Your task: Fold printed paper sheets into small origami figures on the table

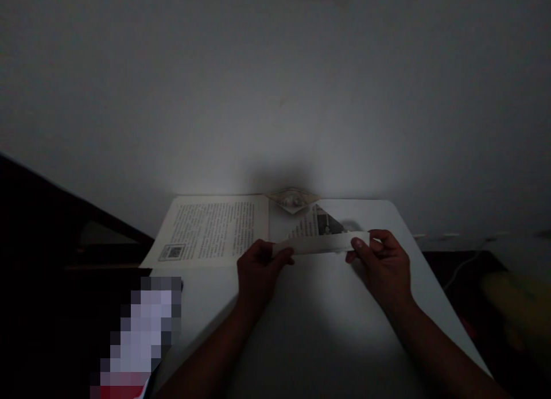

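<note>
Between my two hands I see a printed sheet of paper (321, 243), with a pale folded band along its near edge and a pointed, printed part rising behind it. My left hand (260, 272) pinches the band's left end between thumb and fingers. At the other end, my right hand (385, 261) grips it with the thumb on top and the fingers behind. The paper is held above the white table (301, 307). Just beyond it, a small folded paper piece (293, 199) stands or lies at the table's far edge.
A printed page with a square code (215, 227) lies at the table's back left, overhanging the left edge. A blurred-out bright screen (142, 330) is at the lower left. The grey wall (275, 100) rises behind the table. A cable (462, 267) runs at the right.
</note>
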Demonstrator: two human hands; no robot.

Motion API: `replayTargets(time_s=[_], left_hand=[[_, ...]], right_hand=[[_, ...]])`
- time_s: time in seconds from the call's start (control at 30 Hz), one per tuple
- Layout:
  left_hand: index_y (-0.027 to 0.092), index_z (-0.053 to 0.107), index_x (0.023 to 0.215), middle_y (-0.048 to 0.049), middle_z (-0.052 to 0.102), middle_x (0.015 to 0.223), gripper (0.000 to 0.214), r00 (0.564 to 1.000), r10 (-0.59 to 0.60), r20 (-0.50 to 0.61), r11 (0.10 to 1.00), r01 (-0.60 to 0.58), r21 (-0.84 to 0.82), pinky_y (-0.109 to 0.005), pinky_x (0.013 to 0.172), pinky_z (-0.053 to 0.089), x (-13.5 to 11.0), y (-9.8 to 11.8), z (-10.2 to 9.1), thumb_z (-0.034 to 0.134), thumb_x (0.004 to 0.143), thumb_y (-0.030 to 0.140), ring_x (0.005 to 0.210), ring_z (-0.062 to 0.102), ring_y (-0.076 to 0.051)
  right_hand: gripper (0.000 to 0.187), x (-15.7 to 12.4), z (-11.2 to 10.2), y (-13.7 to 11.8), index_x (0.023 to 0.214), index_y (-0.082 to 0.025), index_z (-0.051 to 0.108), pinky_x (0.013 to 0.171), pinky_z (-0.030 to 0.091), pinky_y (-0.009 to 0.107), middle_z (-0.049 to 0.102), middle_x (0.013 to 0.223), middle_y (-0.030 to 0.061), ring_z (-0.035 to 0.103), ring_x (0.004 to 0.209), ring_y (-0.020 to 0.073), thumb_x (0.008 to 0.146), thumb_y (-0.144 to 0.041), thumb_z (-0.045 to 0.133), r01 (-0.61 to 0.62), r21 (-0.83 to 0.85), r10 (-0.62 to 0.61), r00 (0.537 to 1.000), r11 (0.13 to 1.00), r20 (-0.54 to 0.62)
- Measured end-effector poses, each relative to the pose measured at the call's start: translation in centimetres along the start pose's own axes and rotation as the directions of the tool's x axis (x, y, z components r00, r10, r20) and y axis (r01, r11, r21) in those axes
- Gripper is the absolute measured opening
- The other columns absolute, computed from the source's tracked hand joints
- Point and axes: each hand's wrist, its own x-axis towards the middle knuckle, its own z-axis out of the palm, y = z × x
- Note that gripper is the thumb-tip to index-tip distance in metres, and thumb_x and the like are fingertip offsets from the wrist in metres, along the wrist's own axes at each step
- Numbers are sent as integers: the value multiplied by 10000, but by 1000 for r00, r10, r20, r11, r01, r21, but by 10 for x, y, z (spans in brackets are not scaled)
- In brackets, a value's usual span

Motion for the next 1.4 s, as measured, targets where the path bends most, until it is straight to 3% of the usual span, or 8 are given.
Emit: replayTargets(time_s=[0.17, 0.33, 0.47, 0.6, 0.73, 0.97, 1.17, 1.4], left_hand=[[161, 589, 925, 83, 604, 510, 390, 998, -66, -6, 991, 65, -121, -225, 511, 549, 3, 3, 1, 797, 612, 262, 506, 663, -145], [143, 683, 736, 0, 666, 561, 195, 996, -19, 92, 1000, 18, 16, -242, 533, 559, 5, 5, -3, 781, 626, 271, 560, 671, -162], [182, 694, 700, -24, 721, 725, 85, 974, 153, 167, 977, -175, 122, -263, 662, 566, 6, 2, -6, 738, 679, 252, 699, 685, -162], [190, 680, 739, -41, 715, 847, 76, 867, 375, 327, 855, -460, 238, -290, 718, 553, 7, -7, -9, 650, 710, 127, 774, 674, -157], [180, 665, 764, -63, 700, 878, 212, 723, 495, 483, 642, -678, 357, -347, 743, 528, 4, -16, -7, 569, 669, 17, 835, 640, -193], [172, 655, 846, -72, 670, 934, 145, 633, 414, 654, 538, -750, 386, -375, 786, 477, 0, -14, -4, 618, 733, 88, 868, 588, -209], [173, 657, 863, -75, 659, 946, 106, 650, 353, 673, 563, -722, 402, -370, 801, 466, 5, -12, -12, 658, 758, 181, 897, 576, -213], [154, 638, 816, -71, 644, 909, 64, 617, 330, 714, 503, -755, 420, -364, 791, 476, -2, -5, -6, 576, 811, 144, 871, 560, -205]], right_hand=[[232, 2, -4, 1, 897, -190, 654, 501, 475, 275, 672, 582, -9, 603, 501, 143, 731, -328, 737, -50, -52, 52, 998, 997, 43], [188, 8, -7, 4, 774, -183, 674, 448, 440, 259, 658, 571, 10, 591, 513, 150, 705, -340, 752, -79, -17, 79, 996, 997, 31], [200, 12, -13, 4, 863, -206, 703, 550, 483, 286, 711, 775, 36, 626, 658, 172, 706, -324, 743, -3, -172, 1, 1000, 985, -14], [272, 13, -17, 3, 1019, -228, 685, 804, 483, 386, 693, 1027, 60, 624, 884, 217, 761, -315, 678, 102, -408, -117, 993, 907, -13], [194, 11, -14, 4, 980, -229, 680, 906, 446, 415, 679, 1017, 52, 613, 952, 221, 806, -288, 616, 221, -503, -211, 974, 835, 77], [223, 3, -1, 7, 989, -238, 669, 883, 481, 427, 666, 1030, 76, 602, 988, 243, 783, -323, 667, 498, -586, -248, 855, 639, 455], [228, 5, -4, 13, 955, -243, 673, 937, 418, 518, 677, 1030, 65, 597, 1013, 278, 757, -353, 702, 590, -648, -250, 801, 481, 544], [221, -11, 9, 3, 1054, -151, 649, 921, 475, 422, 632, 1083, 124, 553, 1053, 240, 863, -220, 560, 668, -593, -216, 725, 450, 653]])
